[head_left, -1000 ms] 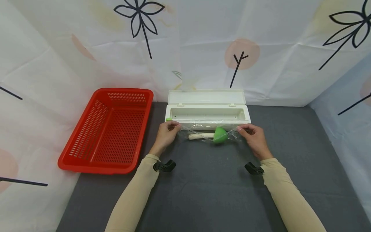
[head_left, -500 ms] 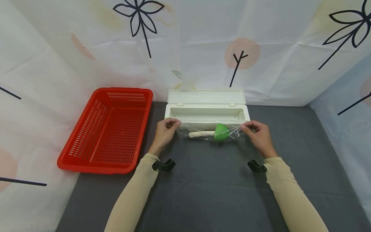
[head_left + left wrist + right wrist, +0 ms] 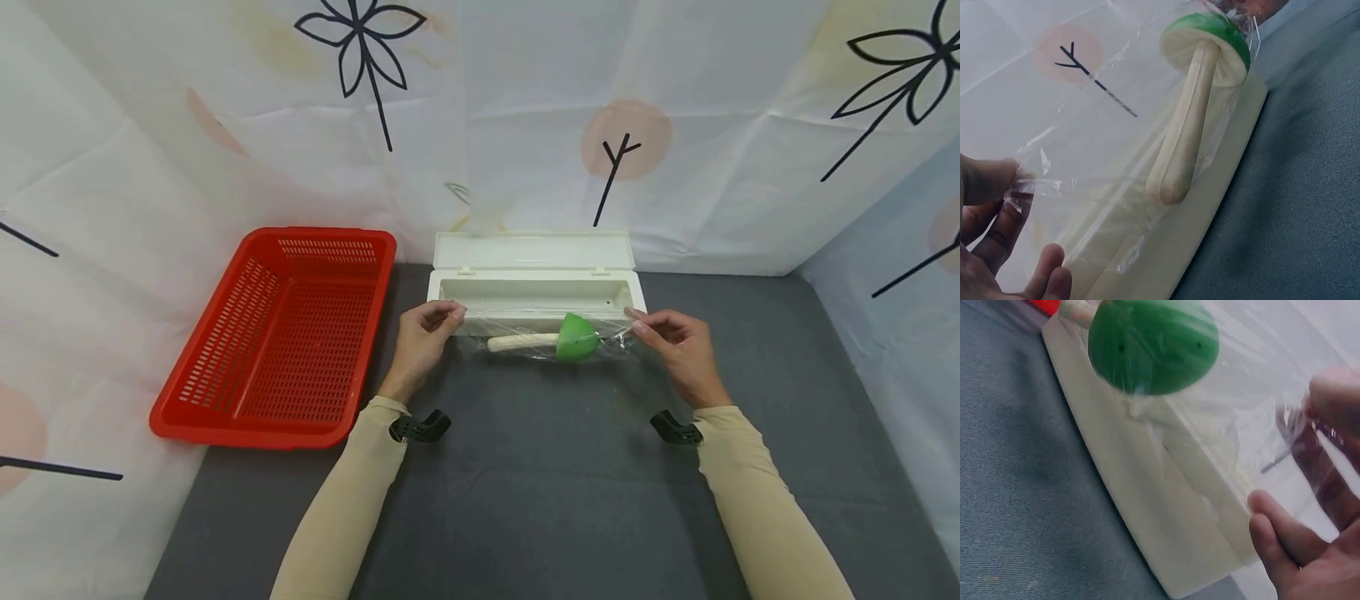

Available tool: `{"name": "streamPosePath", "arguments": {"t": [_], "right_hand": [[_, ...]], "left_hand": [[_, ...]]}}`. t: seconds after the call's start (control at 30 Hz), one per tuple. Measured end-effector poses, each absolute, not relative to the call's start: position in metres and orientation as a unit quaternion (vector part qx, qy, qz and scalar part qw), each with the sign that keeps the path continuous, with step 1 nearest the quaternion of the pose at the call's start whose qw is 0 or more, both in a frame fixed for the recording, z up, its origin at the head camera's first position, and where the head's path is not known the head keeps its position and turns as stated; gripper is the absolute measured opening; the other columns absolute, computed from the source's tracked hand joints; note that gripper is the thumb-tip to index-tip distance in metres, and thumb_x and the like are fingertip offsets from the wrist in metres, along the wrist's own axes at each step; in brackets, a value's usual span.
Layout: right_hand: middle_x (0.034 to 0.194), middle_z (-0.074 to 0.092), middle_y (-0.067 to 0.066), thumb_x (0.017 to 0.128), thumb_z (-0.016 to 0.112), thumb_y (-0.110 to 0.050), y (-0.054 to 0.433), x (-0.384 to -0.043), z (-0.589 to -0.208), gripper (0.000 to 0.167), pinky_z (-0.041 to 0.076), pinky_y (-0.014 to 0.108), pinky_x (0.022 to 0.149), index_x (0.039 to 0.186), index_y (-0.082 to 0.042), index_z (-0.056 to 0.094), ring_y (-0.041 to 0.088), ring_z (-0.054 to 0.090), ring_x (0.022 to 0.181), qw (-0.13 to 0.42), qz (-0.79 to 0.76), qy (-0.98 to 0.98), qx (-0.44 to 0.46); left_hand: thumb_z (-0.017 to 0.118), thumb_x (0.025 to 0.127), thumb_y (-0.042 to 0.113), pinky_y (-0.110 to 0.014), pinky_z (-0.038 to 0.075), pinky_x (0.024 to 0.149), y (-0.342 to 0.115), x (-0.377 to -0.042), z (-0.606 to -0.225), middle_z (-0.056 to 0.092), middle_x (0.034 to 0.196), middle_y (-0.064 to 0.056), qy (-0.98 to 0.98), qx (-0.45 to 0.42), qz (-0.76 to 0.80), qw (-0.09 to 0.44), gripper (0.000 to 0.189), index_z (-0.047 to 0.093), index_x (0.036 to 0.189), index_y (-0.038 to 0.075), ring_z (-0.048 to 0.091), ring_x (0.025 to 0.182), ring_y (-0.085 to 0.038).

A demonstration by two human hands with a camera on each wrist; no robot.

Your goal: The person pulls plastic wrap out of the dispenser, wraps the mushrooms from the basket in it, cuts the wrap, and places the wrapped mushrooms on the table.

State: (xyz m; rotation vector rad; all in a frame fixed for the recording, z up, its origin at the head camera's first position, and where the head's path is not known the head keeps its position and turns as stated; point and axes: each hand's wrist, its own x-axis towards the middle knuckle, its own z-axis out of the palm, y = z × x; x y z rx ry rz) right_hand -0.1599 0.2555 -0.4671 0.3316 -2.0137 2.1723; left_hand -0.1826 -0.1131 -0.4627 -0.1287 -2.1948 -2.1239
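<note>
A toy mushroom (image 3: 576,338) with a green cap and a cream stem (image 3: 1185,125) lies sideways in clear plastic film (image 3: 1260,412), in front of the white box. My left hand (image 3: 422,343) pinches one end of the film between thumb and fingers. On the other side, my right hand (image 3: 678,350) pinches the opposite end the same way. The film spans between both hands, and the mushroom is seen through it. Whether the film is a bag or a loose sheet I cannot tell. Behind stands the long white box (image 3: 639,292), its lid (image 3: 532,250) raised.
To the left, a red plastic basket (image 3: 341,433) with slotted walls stands near the box. Dark grey cloth (image 3: 540,500) covers the table. A white patterned curtain (image 3: 517,100) hangs right behind the box and basket.
My right hand has moved right and slightly away from me, and the left a little away and left. The film is drawn wider, and the mushroom has shifted slightly right and up in view.
</note>
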Motion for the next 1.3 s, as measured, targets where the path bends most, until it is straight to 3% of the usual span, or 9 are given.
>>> {"name": "streamPosePath", "arguments": {"t": [0.17,0.3,0.5,0.67,0.83,0.97,1.17,1.3], "right_hand": [[0.111,0.074,0.018,0.093,0.062,0.015,0.263,-0.158,-0.475,0.007,0.050,0.028,0.098,0.095,0.022,0.063,0.027,0.064,0.122,0.060,0.768,-0.613,0.179],[0.107,0.075,0.015,0.095,0.059,0.015,0.267,-0.157,-0.480,0.008,0.045,0.031,0.106,0.092,0.018,0.065,0.030,0.060,0.127,0.034,0.776,-0.598,0.197],[0.117,0.072,0.015,0.094,0.066,0.009,0.267,-0.148,-0.481,0.008,0.047,0.022,0.098,0.093,0.017,0.066,0.014,0.061,0.123,0.041,0.684,-0.714,0.144],[0.111,0.072,0.019,0.095,0.068,0.002,0.263,-0.138,-0.478,0.007,0.052,0.018,0.086,0.097,0.009,0.071,0.006,0.066,0.106,0.031,0.605,-0.787,0.114],[0.116,0.069,0.024,0.098,0.067,-0.004,0.258,-0.126,-0.475,0.010,0.050,0.015,0.086,0.098,0.006,0.068,0.000,0.062,0.107,0.016,0.546,-0.831,0.110],[0.123,0.066,0.021,0.096,0.069,-0.001,0.258,-0.114,-0.472,0.005,0.047,0.016,0.087,0.092,0.001,0.067,0.001,0.056,0.112,0.050,0.486,-0.863,0.127],[0.102,0.071,0.008,0.096,0.068,-0.001,0.263,-0.098,-0.462,0.002,0.043,0.018,0.091,0.095,-0.002,0.069,0.002,0.061,0.098,0.064,0.456,-0.871,0.171],[0.092,0.071,0.001,0.099,0.065,-0.004,0.267,-0.090,-0.454,0.004,0.045,0.020,0.085,0.097,-0.001,0.068,0.007,0.064,0.088,0.037,0.456,-0.868,0.193]], "left_hand": [[0.067,0.096,-0.001,-0.023,0.051,0.080,-0.117,-0.180,-0.465,0.068,0.091,0.001,-0.690,-0.039,-0.723,0.020,0.019,0.066,0.109,-0.015,0.062,0.085,-0.011],[0.066,0.097,0.000,-0.023,0.050,0.082,-0.119,-0.176,-0.466,0.068,0.092,0.003,-0.693,-0.043,-0.720,0.002,0.021,0.065,0.111,-0.015,0.061,0.088,-0.011],[0.063,0.100,0.003,-0.023,0.049,0.083,-0.121,-0.168,-0.471,0.066,0.099,-0.007,-0.727,-0.070,-0.683,-0.014,0.019,0.064,0.110,-0.013,0.061,0.090,-0.011],[0.061,0.101,0.005,-0.025,0.048,0.080,-0.120,-0.165,-0.476,0.065,0.096,-0.014,-0.748,-0.065,-0.660,-0.009,0.016,0.064,0.107,-0.011,0.060,0.087,-0.014],[0.061,0.102,0.008,-0.038,0.049,0.088,-0.120,-0.156,-0.471,0.065,0.102,-0.018,-0.812,-0.054,-0.581,-0.006,0.015,0.064,0.106,-0.006,0.063,0.097,-0.027],[0.062,0.101,0.009,-0.050,0.048,0.096,-0.126,-0.144,-0.461,0.063,0.112,-0.019,-0.849,-0.068,-0.524,0.007,0.013,0.064,0.106,-0.002,0.062,0.109,-0.034],[0.061,0.103,0.012,-0.048,0.051,0.094,-0.137,-0.131,-0.447,0.069,0.101,-0.013,-0.849,-0.143,-0.508,-0.004,0.012,0.063,0.107,0.001,0.066,0.101,-0.031],[0.060,0.103,0.009,-0.038,0.053,0.079,-0.144,-0.126,-0.439,0.070,0.090,-0.007,-0.840,-0.175,-0.510,-0.052,0.008,0.063,0.104,0.002,0.068,0.086,-0.030]]}}
